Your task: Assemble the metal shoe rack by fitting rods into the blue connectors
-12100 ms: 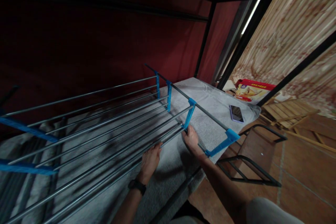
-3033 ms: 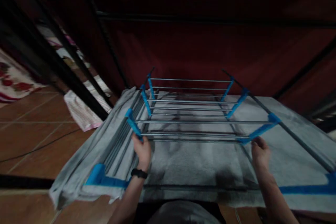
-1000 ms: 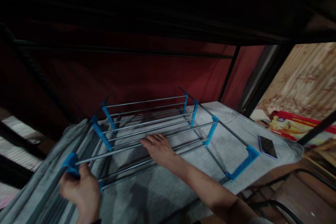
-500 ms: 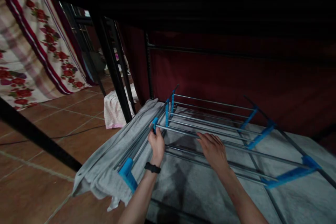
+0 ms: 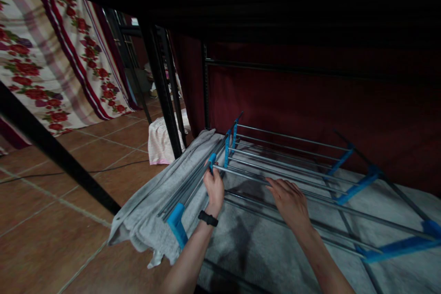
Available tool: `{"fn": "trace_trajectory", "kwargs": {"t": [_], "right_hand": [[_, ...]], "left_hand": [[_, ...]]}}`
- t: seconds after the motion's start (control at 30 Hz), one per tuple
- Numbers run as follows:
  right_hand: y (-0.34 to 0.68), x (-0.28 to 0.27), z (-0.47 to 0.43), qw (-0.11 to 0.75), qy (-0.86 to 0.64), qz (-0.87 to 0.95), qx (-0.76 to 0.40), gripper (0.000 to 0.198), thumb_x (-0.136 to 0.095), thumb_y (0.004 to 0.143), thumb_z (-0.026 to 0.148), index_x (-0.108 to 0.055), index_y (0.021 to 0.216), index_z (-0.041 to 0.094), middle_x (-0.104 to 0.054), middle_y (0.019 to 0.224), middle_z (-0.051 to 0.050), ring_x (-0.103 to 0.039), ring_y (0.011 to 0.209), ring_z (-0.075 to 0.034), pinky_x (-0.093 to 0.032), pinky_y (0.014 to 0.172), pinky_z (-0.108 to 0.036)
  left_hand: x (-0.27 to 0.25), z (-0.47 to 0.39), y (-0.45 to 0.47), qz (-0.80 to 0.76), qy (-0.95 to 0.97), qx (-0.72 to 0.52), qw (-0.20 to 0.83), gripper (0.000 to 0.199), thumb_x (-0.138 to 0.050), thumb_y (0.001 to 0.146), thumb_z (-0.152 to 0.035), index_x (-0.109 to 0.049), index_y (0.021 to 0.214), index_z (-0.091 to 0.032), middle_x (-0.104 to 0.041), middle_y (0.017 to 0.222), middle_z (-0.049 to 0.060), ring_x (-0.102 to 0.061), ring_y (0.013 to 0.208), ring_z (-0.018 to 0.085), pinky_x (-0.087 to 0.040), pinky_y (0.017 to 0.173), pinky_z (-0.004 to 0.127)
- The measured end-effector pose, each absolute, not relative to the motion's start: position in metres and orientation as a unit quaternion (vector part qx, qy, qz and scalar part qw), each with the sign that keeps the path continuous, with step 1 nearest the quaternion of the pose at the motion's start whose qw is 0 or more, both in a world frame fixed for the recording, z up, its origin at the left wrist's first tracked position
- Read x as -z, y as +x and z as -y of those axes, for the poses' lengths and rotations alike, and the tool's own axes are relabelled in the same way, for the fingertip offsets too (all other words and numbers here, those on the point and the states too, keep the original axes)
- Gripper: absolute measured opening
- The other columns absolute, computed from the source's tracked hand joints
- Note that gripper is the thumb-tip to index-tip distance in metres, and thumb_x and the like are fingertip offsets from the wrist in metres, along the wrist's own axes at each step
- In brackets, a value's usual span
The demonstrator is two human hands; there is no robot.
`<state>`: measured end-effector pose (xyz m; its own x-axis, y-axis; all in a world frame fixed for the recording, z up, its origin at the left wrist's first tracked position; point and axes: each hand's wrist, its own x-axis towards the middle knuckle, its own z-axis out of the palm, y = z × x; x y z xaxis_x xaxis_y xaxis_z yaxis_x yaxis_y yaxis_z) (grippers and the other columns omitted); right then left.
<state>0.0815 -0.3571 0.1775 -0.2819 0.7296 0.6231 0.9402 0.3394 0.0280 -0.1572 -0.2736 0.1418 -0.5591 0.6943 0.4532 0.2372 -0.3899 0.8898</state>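
Observation:
A rack of grey metal rods [image 5: 289,164] with blue plastic connectors lies on a grey cloth. My left hand [image 5: 214,186], a black band on its wrist, is closed around a blue connector [image 5: 212,160] at the left end of the front upper rod. Further right along that same rod, my right hand [image 5: 289,202] has its fingers curled over the top, with the thumb side hidden. Left of my left hand lies a bundle of loose rods [image 5: 179,196], with another blue connector [image 5: 177,225] nearest me. Larger blue brackets [image 5: 358,187] join the rods at the right.
The grey cloth [image 5: 134,227] hangs over the left edge of the surface. Black metal posts [image 5: 165,92] stand at the left, above a tiled floor [image 5: 72,220] with a thin cable. A dark red cloth [image 5: 310,101] hangs behind. A flowered curtain [image 5: 82,69] is at far left.
The view has turned slightly left, so the rack and both hands appear further right. Both hands keep much the same places on the rack.

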Motion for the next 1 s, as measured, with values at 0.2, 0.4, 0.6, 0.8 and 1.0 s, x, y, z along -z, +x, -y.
{"fn": "trace_trajectory", "kwargs": {"t": [0.2, 0.4, 0.6, 0.8, 1.0], "right_hand": [[0.0798, -0.1801, 0.358, 0.269, -0.539, 0.773, 0.2, 0.027, -0.05, 0.106, 0.029, -0.071, 0.122, 0.024, -0.077, 0.101, -0.004, -0.068, 0.089, -0.019, -0.046, 0.084, -0.033], [0.0814, -0.1788, 0.3558, 0.267, -0.536, 0.775, 0.204, 0.028, -0.049, 0.106, 0.029, -0.072, 0.121, 0.024, -0.077, 0.102, -0.005, -0.067, 0.087, -0.019, -0.046, 0.082, -0.034], [0.083, -0.1799, 0.3558, 0.272, -0.532, 0.775, 0.206, 0.03, -0.046, 0.107, 0.031, -0.071, 0.124, 0.024, -0.077, 0.102, -0.006, -0.068, 0.085, -0.019, -0.047, 0.081, -0.034], [0.0829, -0.1802, 0.3559, 0.272, -0.53, 0.778, 0.2, 0.03, -0.047, 0.106, 0.03, -0.071, 0.123, 0.025, -0.077, 0.101, -0.006, -0.069, 0.086, -0.02, -0.048, 0.079, -0.033], [0.0825, -0.1814, 0.3567, 0.265, -0.534, 0.779, 0.195, 0.029, -0.048, 0.106, 0.028, -0.071, 0.122, 0.023, -0.077, 0.1, -0.006, -0.068, 0.087, -0.019, -0.048, 0.081, -0.033]], "left_hand": [[-0.1411, 0.2742, -0.158, -0.531, 0.442, -0.704, 0.163, 0.032, -0.051, 0.096, -0.035, -0.068, 0.116, -0.017, -0.074, 0.117, 0.013, -0.065, 0.119, 0.027, -0.046, 0.113, 0.042], [-0.1415, 0.2744, -0.159, -0.531, 0.444, -0.699, 0.178, 0.034, -0.05, 0.096, -0.036, -0.068, 0.116, -0.016, -0.073, 0.122, 0.015, -0.065, 0.12, 0.028, -0.047, 0.112, 0.044], [-0.1391, 0.2743, -0.16, -0.533, 0.442, -0.698, 0.181, 0.032, -0.051, 0.095, -0.039, -0.068, 0.109, -0.016, -0.074, 0.115, 0.015, -0.066, 0.118, 0.03, -0.047, 0.111, 0.046], [-0.1394, 0.2739, -0.1585, -0.537, 0.44, -0.699, 0.171, 0.029, -0.049, 0.094, -0.037, -0.067, 0.108, -0.018, -0.074, 0.112, 0.013, -0.065, 0.117, 0.029, -0.046, 0.112, 0.044], [-0.139, 0.2754, -0.157, -0.544, 0.449, -0.69, 0.162, 0.031, -0.048, 0.097, -0.039, -0.067, 0.109, -0.018, -0.073, 0.114, 0.015, -0.066, 0.116, 0.029, -0.046, 0.111, 0.044]]}}
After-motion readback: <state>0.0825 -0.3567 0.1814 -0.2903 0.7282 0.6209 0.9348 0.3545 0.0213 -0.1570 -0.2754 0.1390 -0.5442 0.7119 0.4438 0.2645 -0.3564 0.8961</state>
